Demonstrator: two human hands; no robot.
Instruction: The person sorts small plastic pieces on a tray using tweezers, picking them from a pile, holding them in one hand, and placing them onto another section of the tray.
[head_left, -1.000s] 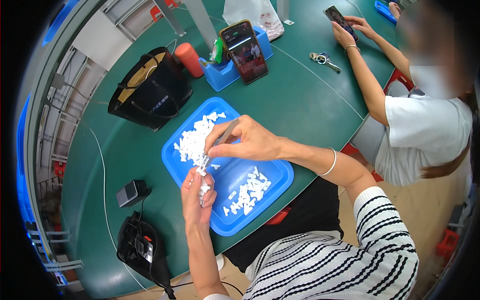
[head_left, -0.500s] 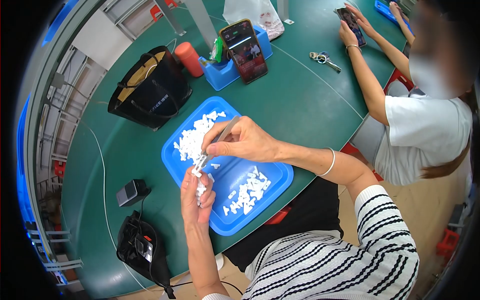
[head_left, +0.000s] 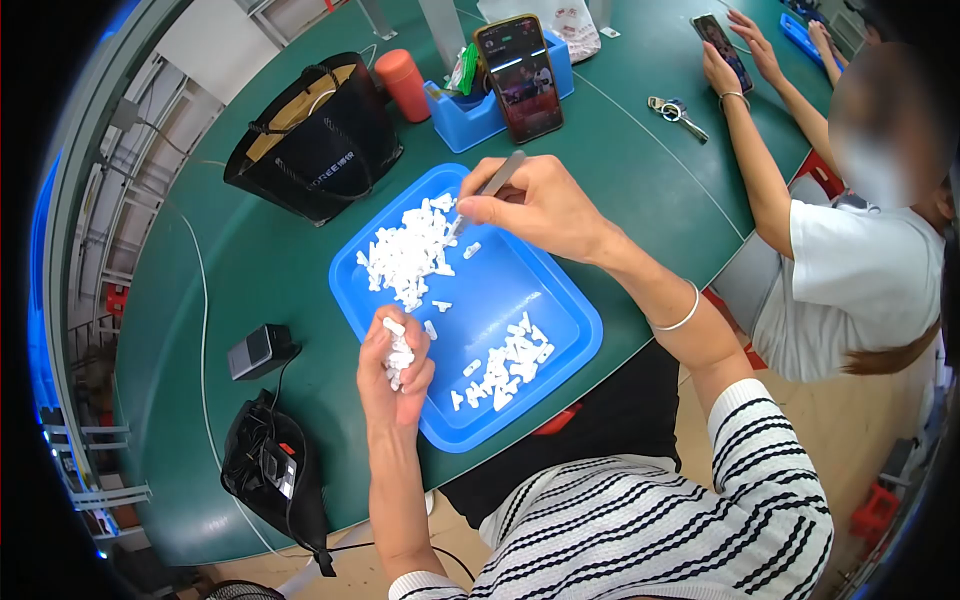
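Note:
A blue tray (head_left: 590, 318) lies on the green table, with a large heap of small white parts (head_left: 405, 245) at its far left and a smaller group of white parts (head_left: 515, 365) near its front right. Several loose pieces lie between them. My left hand (head_left: 393, 375), at the tray's left edge, is curled around several white parts. My right hand (head_left: 530, 205) pinches metal tweezers (head_left: 500, 175), whose tips reach the right side of the large heap. Whether the tips grip a piece cannot be made out.
Behind the tray stand a phone (head_left: 520, 80), a blue holder (head_left: 465, 122) and a red cylinder (head_left: 402, 85). A black bag (head_left: 320, 150), a dark box (head_left: 258, 352) and a black pouch (head_left: 275, 465) are at left. Keys (head_left: 680, 117) and a person (head_left: 850, 270) holding a phone are at right.
My right hand and the tweezers have moved from my left hand up to the large heap. The left hand keeps its white parts. The camera view has shifted slightly.

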